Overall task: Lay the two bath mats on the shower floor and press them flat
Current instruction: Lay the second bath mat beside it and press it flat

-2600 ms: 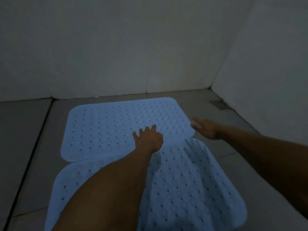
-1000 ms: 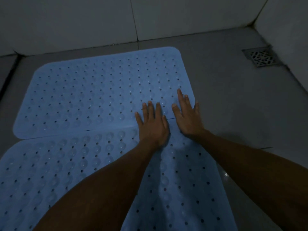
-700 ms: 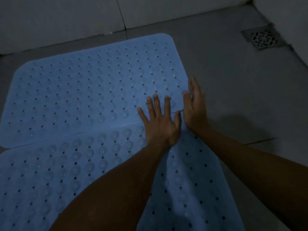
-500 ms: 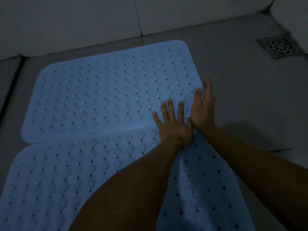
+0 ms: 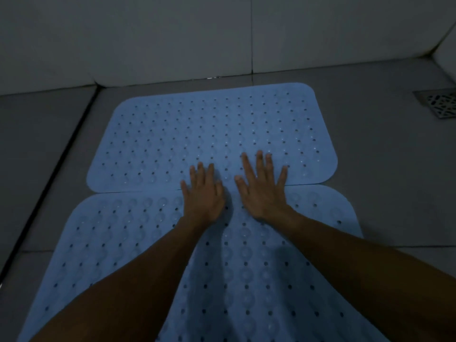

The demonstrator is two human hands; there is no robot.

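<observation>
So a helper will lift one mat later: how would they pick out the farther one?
Start at the back wall of the shower and look down to the floor below it. The far mat is the pale blue one nearest that wall. Unlike the near mat, it lies crosswise with both far corners in full view.

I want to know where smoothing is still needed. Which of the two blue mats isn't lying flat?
The near mat, closest to the person: it shows raised folds between the arms. The far mat by the wall lies flat.
</observation>
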